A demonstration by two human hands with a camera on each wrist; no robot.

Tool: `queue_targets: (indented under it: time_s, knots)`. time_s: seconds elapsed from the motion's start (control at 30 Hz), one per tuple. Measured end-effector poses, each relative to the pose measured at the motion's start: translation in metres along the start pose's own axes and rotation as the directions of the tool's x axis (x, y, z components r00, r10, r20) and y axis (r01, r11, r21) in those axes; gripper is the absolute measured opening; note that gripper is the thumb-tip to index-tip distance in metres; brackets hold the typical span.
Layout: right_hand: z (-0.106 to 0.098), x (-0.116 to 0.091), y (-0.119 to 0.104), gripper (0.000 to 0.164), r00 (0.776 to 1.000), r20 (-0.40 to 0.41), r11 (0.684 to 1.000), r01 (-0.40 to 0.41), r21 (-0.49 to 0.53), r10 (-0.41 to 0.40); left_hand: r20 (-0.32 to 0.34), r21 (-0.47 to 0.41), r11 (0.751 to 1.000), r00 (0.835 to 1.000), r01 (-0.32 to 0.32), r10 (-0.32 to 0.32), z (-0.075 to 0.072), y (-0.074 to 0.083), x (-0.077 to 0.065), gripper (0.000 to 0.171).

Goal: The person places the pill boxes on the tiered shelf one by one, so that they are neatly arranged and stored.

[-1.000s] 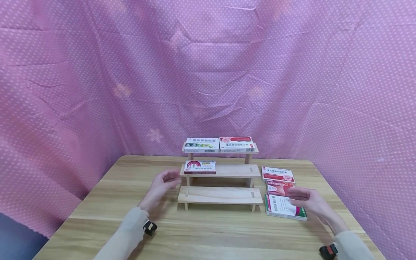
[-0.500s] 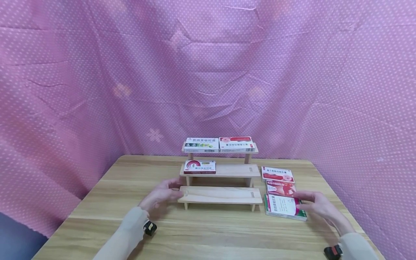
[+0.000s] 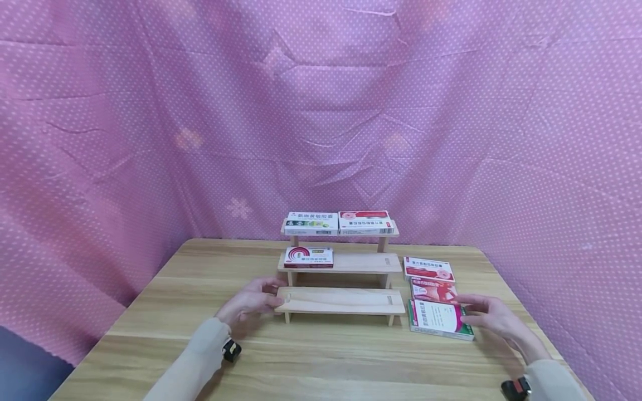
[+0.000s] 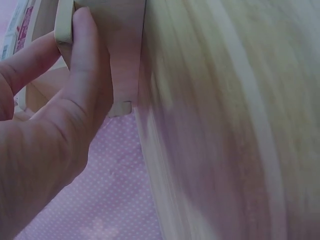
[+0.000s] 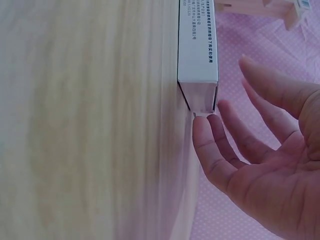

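Observation:
My left hand [image 3: 251,301] pinches the left end of the lowest tier of a stepped wooden display stand [image 3: 341,301]. In the left wrist view, thumb and finger lie on either side of the board's end [image 4: 64,27]. On the right, my right hand [image 3: 496,322] is at the right end of a white, green and magenta medicine box [image 3: 435,317]. The right wrist view shows its fingers [image 5: 212,150] loosely bent by that box's end flap [image 5: 202,95], the thumb apart from it. Whether a fingertip touches the flap I cannot tell.
Behind that box lie a red medicine box [image 3: 426,289] and a red-and-white one [image 3: 428,268]. Two boxes, one green-and-white [image 3: 311,224] and one red-and-white [image 3: 365,224], fill the top tier. Another box [image 3: 308,257] sits left on the middle tier. A pink curtain [image 3: 321,122] hangs behind the table.
My left hand has come down from beside the middle tier and taken hold of the lowest tier's left end. My right hand has drawn back slightly to the right over the green-and-white box.

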State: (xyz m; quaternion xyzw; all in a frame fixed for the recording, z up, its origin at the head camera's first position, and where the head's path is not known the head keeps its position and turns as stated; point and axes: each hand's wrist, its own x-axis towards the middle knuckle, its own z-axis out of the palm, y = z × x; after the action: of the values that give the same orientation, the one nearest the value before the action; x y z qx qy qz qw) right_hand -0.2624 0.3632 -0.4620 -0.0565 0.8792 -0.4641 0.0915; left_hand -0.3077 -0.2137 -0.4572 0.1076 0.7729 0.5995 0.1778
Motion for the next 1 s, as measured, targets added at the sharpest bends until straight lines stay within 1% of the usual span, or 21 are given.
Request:
queue_targets:
  time_s: [0.2, 0.43, 0.57, 0.73, 0.83, 0.93, 1.0]
  knots:
    - [0.001, 0.0, 0.003, 0.065, 1.0, 0.019, 1.0, -0.019, 0.004, 0.019, 0.015, -0.011, 1.0, 1.0, 0.005, -0.005, 0.0, 0.0, 0.001, 0.06]
    - [0.0, -0.002, 0.008, 0.065, 0.991, 0.117, 0.998, 0.06, 0.022, -0.062, 0.033, -0.045, 0.999, 0.999, 0.004, -0.002, 0.002, 0.0, 0.001, 0.058]
    - [0.0, -0.003, 0.008, 0.061, 0.99, 0.13, 0.998, 0.061, 0.013, -0.062, 0.04, -0.054, 0.999, 0.999, -0.004, 0.006, 0.001, 0.0, 0.001, 0.058]
    - [0.003, -0.003, 0.005, 0.055, 0.994, 0.094, 0.996, 0.057, -0.064, -0.051, 0.038, -0.052, 0.999, 0.999, -0.01, 0.012, 0.002, -0.001, 0.0, 0.057]
    - [0.004, -0.005, 0.002, 0.057, 0.994, 0.099, 0.993, 0.059, -0.105, -0.049, 0.031, -0.051, 0.999, 0.999, -0.009, 0.01, 0.002, -0.001, 0.0, 0.057]
    - [0.005, -0.006, -0.001, 0.059, 0.981, 0.166, 0.985, 0.125, -0.123, -0.103, 0.03, -0.051, 0.999, 1.0, -0.007, 0.009, 0.002, -0.001, -0.001, 0.057]
    - [0.006, -0.007, -0.002, 0.062, 0.972, 0.194, 0.975, 0.162, -0.156, -0.13, 0.026, -0.055, 0.998, 1.0, -0.004, 0.006, 0.002, -0.001, -0.001, 0.058]
